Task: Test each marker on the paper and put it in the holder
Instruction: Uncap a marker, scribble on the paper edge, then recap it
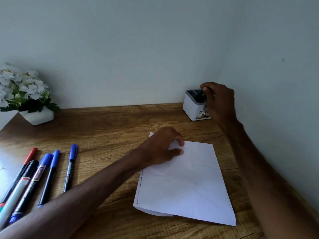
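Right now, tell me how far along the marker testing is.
Done: test squiggles run along the left edge of the paper. In hand: the right hand holds a dark marker at the opening of the holder, while the left hand rests on the paper. Left: at least five markers lie on the table, outside the holder.

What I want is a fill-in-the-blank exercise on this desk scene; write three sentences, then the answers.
The left hand rests on the ____.
The right hand holds a marker at the ____.
The pot on the table holds white ____.
Answers: paper; holder; flowers.
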`<action>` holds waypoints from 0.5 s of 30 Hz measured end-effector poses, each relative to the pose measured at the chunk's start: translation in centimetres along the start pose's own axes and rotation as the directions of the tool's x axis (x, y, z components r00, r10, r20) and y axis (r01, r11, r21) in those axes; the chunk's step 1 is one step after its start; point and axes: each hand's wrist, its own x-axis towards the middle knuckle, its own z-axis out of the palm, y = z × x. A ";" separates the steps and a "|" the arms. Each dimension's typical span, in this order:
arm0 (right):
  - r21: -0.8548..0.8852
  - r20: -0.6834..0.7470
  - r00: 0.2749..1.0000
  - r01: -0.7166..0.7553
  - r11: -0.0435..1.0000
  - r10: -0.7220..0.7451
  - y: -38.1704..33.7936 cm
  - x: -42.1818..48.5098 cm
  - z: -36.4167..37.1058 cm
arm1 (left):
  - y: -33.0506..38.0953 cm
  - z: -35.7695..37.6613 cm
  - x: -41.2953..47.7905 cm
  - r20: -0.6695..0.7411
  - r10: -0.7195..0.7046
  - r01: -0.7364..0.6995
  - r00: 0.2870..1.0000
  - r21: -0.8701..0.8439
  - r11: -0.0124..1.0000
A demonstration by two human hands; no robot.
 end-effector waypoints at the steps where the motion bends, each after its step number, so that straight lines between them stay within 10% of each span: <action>1: 0.008 -0.013 1.000 -0.001 1.000 0.001 -0.1 -0.1 -0.1 | 0.0 0.0 0.0 -0.001 0.001 -0.001 1.000 -0.001 1.000; 15: 0.199 -0.049 0.991 0.129 0.972 -0.122 -9.3 -6.2 -3.1 | 0.6 0.0 -0.4 -0.046 -0.015 0.018 0.999 0.065 0.998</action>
